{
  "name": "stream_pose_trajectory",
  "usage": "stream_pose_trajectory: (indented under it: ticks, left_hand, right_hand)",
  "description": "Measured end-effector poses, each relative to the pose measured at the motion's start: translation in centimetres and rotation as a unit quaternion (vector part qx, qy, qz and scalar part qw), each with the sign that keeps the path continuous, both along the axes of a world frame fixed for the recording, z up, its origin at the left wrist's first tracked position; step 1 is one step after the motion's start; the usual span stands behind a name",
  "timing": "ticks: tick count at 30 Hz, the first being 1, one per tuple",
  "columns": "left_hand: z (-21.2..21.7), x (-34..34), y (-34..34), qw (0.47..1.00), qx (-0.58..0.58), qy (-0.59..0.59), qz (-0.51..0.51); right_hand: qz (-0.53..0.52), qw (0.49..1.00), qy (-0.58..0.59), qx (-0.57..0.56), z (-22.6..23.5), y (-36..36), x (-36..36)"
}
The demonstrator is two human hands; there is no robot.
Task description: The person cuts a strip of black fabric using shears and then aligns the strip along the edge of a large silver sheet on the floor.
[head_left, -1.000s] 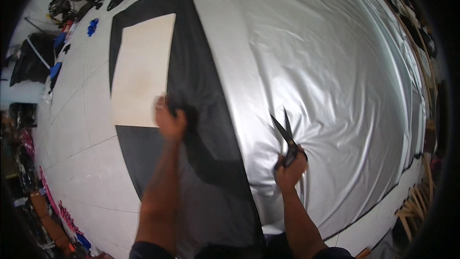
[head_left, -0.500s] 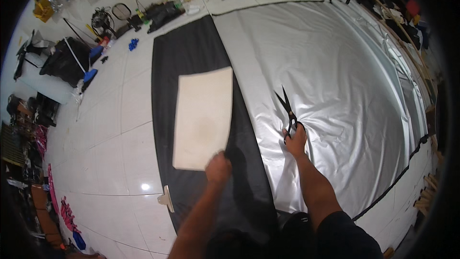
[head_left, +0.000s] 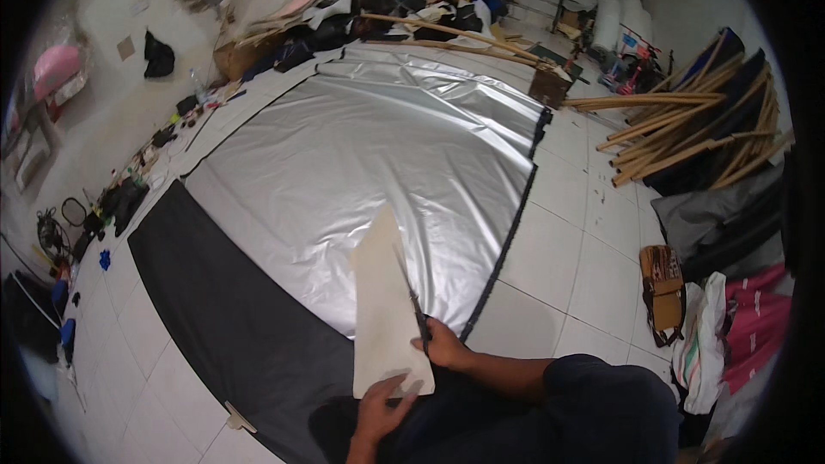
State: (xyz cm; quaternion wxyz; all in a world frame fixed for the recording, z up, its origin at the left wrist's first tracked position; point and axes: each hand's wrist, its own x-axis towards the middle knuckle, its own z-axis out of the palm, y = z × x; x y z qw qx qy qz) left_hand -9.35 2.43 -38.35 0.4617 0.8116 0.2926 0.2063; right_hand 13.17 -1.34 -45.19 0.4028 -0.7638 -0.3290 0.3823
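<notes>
My left hand (head_left: 383, 411) grips the near edge of a cream, stiff-looking sheet (head_left: 378, 309), its fingers lying over the surface. The sheet is long and narrow from this angle, with a pointed far end, and overlaps both the black strip of material and the silver sheeting. My right hand (head_left: 447, 345) is closed around the handles of black scissors (head_left: 419, 314). Their blades point away from me along the right side of the cream sheet; whether they touch it I cannot tell.
Wrinkled silver sheeting (head_left: 284, 155) with a dark border covers the white tiled floor, beside a black strip (head_left: 232, 292) with a metal clip (head_left: 239, 418) at its edge. Wooden poles (head_left: 679, 133), a brown bag (head_left: 662, 292) and plastic bags (head_left: 705, 344) stand at the right. Clutter lines the wall.
My view has turned to the right. The cream sheet has come off the black strip towards the right, held by my left hand. The scissors have been brought beside it, their blades closer together.
</notes>
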Motion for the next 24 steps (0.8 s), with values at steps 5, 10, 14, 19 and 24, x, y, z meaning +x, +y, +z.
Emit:
stream_pose_trajectory:
  ticks: [5, 10, 14, 19, 24]
  left_hand:
    - [-3.6, -7.3, -2.0, 0.977, 0.017, 0.016, 0.21]
    - [-15.7, -24.7, -9.5, 0.77, -0.209, 0.183, 0.574]
    - [-16.7, -20.8, -10.8, 0.764, -0.317, 0.225, 0.514]
    - [-18.3, -17.3, -10.6, 0.795, -0.331, 0.241, 0.449]
    - [-19.3, -15.2, -10.7, 0.81, -0.334, 0.264, 0.402]
  right_hand:
    - [-0.157, 0.986, 0.027, 0.039, 4.7, -6.1, 10.0]
    - [-0.283, 0.948, 0.084, 0.122, 0.6, -17.6, 20.4]
    - [-0.4, 0.889, 0.168, 0.147, -3.0, -29.7, 23.7]
    - [-0.484, 0.871, 0.085, -0.013, -9.9, -43.5, 23.8]
    - [-0.515, 0.797, -0.142, -0.283, -14.5, -53.1, 18.7]
